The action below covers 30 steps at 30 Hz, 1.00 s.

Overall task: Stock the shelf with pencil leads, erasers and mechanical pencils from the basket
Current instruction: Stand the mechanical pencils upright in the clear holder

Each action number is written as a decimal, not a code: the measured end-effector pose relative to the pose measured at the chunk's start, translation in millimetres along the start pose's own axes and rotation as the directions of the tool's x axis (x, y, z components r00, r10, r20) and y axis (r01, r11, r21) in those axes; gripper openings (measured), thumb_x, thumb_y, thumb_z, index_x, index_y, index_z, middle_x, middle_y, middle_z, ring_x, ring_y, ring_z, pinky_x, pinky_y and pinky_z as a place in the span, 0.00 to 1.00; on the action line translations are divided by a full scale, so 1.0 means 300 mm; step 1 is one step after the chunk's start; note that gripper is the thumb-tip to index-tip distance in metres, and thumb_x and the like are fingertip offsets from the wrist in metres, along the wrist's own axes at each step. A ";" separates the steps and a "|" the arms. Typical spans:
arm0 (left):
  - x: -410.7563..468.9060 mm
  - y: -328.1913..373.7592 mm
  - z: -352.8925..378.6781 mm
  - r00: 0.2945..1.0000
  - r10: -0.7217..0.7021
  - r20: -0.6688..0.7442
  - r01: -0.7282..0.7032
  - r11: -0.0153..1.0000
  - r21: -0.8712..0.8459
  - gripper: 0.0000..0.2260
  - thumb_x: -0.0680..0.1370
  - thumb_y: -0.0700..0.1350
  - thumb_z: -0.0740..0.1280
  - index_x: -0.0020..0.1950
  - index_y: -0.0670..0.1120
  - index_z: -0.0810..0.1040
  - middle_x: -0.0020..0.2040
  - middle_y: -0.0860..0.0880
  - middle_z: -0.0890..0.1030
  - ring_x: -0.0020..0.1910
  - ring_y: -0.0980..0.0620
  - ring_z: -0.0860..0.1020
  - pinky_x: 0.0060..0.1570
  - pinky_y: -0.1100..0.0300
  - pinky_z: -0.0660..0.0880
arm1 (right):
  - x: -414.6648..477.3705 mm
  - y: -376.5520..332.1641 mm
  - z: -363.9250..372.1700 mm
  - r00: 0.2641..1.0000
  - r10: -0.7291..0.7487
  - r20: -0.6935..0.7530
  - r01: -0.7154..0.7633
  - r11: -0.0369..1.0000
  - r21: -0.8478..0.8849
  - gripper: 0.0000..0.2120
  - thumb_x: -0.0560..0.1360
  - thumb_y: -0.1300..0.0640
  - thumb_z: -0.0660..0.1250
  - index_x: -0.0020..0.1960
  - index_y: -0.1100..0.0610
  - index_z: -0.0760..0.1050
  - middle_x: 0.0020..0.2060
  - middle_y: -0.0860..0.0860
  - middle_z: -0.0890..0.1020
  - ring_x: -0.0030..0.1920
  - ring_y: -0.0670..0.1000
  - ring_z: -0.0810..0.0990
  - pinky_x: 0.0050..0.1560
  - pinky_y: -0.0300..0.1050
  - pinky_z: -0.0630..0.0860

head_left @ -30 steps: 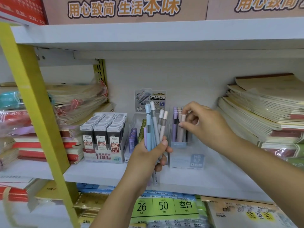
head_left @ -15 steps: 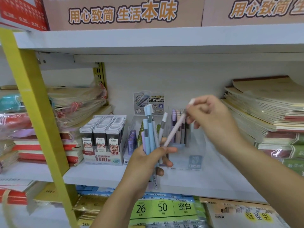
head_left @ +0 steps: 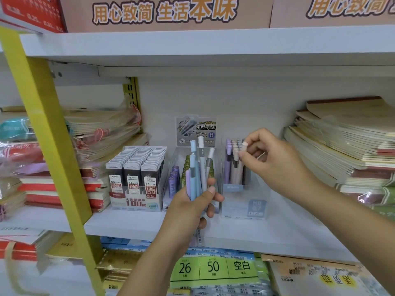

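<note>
While left grip (head_left: 192, 208) clasps pencil bundle (head_left: 199, 167), right grip (head_left: 275, 161) pinching pink pencil (head_left: 244, 146), upright in clear box (head_left: 245, 207)

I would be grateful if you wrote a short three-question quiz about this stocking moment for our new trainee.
1. True or false: the left hand grips a bunch of mechanical pencils.
2. At the clear pencil box, the right hand pinches: A nothing; B one pink pencil; C a full bunch.
3. Fill in: the lead-refill carton stands to the ___ of the clear pencil box.

Key: 1 true; 2 B; 3 left.
</note>
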State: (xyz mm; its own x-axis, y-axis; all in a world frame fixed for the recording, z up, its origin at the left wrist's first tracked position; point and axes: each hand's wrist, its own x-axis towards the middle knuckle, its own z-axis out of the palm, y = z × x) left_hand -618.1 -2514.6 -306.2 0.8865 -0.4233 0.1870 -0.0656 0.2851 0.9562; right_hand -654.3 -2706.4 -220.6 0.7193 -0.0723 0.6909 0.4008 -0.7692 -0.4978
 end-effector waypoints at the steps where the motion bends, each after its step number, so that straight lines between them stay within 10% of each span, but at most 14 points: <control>1: 0.000 -0.001 -0.002 1.000 -0.003 0.001 0.003 1.000 0.003 0.08 0.81 0.46 0.67 0.51 0.58 0.83 0.43 0.48 0.85 0.29 0.56 0.72 0.25 0.65 0.65 | 0.002 0.003 0.000 1.000 0.004 0.003 -0.004 1.000 0.006 0.08 0.73 0.56 0.71 0.44 0.49 0.72 0.34 0.44 0.81 0.35 0.41 0.77 0.35 0.27 0.69; 16: -0.012 0.004 0.001 0.994 -0.024 0.103 0.028 0.999 -0.041 0.09 0.78 0.49 0.70 0.57 0.53 0.83 0.46 0.46 0.85 0.30 0.56 0.72 0.24 0.66 0.62 | -0.003 0.002 0.025 0.996 -0.067 0.050 0.079 0.948 -0.310 0.05 0.75 0.52 0.69 0.49 0.51 0.76 0.37 0.44 0.77 0.40 0.44 0.73 0.40 0.40 0.70; 24: -0.019 0.018 0.028 0.978 -0.014 0.210 0.023 0.999 -0.044 0.13 0.73 0.50 0.72 0.58 0.54 0.83 0.44 0.49 0.82 0.30 0.55 0.71 0.23 0.66 0.61 | -0.029 -0.073 0.034 0.970 0.198 0.144 -0.236 0.912 0.335 0.10 0.75 0.57 0.69 0.56 0.51 0.78 0.36 0.45 0.85 0.35 0.45 0.81 0.36 0.33 0.74; 30: -0.006 0.016 0.018 0.996 0.005 0.084 -0.002 0.999 -0.034 0.07 0.80 0.44 0.68 0.54 0.53 0.84 0.37 0.48 0.80 0.27 0.56 0.70 0.22 0.66 0.62 | 0.030 -0.070 -0.097 0.948 0.232 -0.216 -0.107 0.876 0.470 0.10 0.76 0.64 0.65 0.49 0.49 0.74 0.33 0.48 0.82 0.32 0.45 0.80 0.30 0.36 0.74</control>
State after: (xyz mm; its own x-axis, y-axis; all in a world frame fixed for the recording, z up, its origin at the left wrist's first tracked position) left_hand -622.5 -2517.2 -300.7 0.8443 -0.4930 0.2101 -0.0516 0.3154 0.9475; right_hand -672.6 -2709.5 -188.6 0.6525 -0.3844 0.6530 0.5405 -0.3679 -0.7566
